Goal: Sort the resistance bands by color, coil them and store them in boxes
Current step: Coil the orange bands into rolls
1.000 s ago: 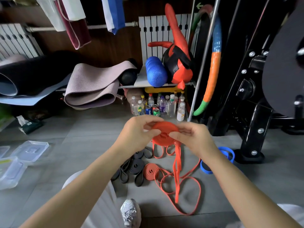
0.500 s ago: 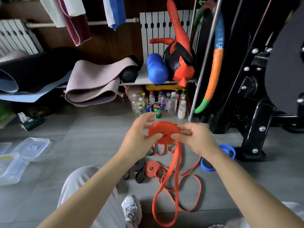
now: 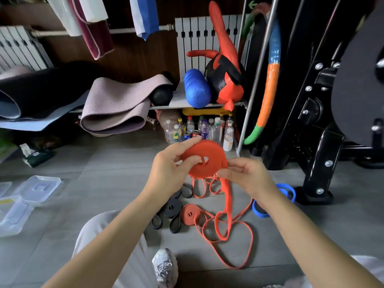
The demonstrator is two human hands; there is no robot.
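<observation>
Hands raised over the floor, both on one orange coil (image 3: 204, 157). Left hand (image 3: 169, 170) closed on the coil's left side, thumb pressed toward the small centre gap, fingertips along the upper rim. Right hand (image 3: 246, 175) pinches the lower right edge, where the unwound tail (image 3: 228, 196) leaves and hangs straight down.

Below the coil: the tail ends in slack loops (image 3: 228, 235) on the floor, beside a finished orange coil (image 3: 189, 214). Just left of that, black bands (image 3: 171, 213). Right of the hanging tail, blue bands (image 3: 285, 193). Well left of the coil, clear boxes (image 3: 12, 213), lids off.

Risks, judged:
- Coil held by finger pressure only; a loosened thumb likely lets it spring open.
- Floor loops cross each other; pulling could knot them or drag the finished coil.
- Twisted tail would wind unevenly.
</observation>
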